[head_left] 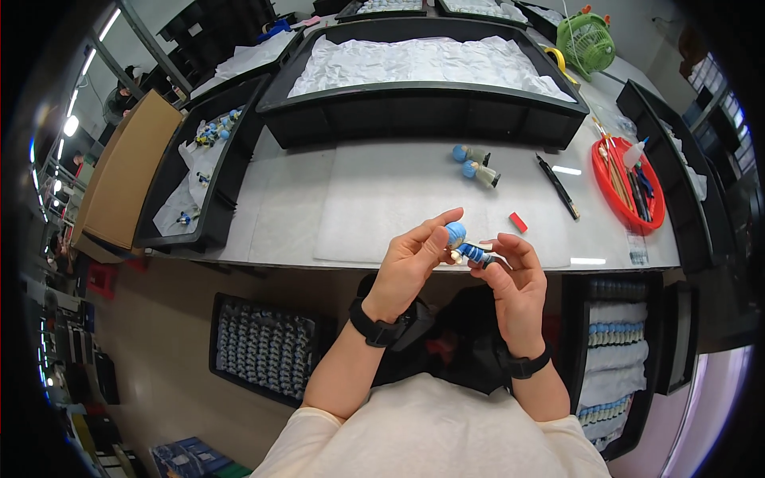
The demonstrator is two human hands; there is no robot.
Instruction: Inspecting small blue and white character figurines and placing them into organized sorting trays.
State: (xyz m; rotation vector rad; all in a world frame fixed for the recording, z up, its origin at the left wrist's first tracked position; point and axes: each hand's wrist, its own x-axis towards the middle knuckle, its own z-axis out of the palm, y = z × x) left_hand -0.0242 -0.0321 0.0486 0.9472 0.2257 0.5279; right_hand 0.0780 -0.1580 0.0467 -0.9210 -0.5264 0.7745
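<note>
Just over the table's front edge, a small figurine with a blue head and a blue-and-white body is held between both hands. My left hand pinches it by the head, thumb on the near side. Around the lower body close the thumb and fingers of my right hand. Two more blue-headed figurines, a farther one and a nearer one, lie on their sides on the white table. A small red block and a black pen rest to their right.
Behind stands a large black tray lined with white sheeting. At left, another black tray holds several figurines beside a cardboard box. A red basket of brushes sits right. Figurine-filled crates stand below, one left, one right.
</note>
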